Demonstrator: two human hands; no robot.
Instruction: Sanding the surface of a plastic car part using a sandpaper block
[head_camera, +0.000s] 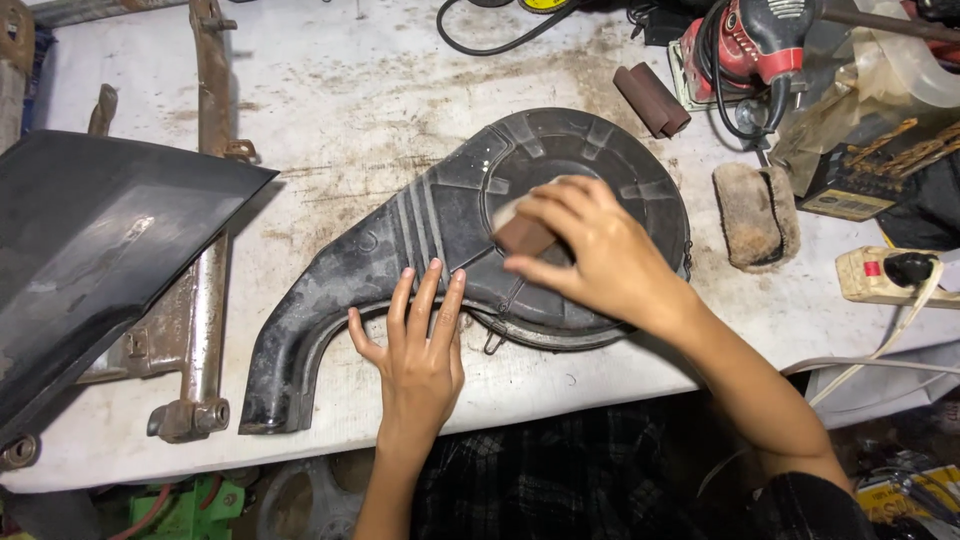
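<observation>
A dark, dusty plastic engine cover (440, 215) with a round housing and a curved duct lies on the stained white table (350, 100). My left hand (415, 350) presses flat on the cover's lower edge, fingers spread. My right hand (590, 245) rests on the round part, fingers closed around a folded brown piece of sandpaper (522, 235) pressed against the surface.
A black panel (90, 250) and rusty metal brackets (200, 290) lie at the left. At the back right are a rolled brown sandpaper (650, 100), a red power tool (750, 45), a furry pad (757, 215), drill bits (900, 150) and a power strip (890, 275).
</observation>
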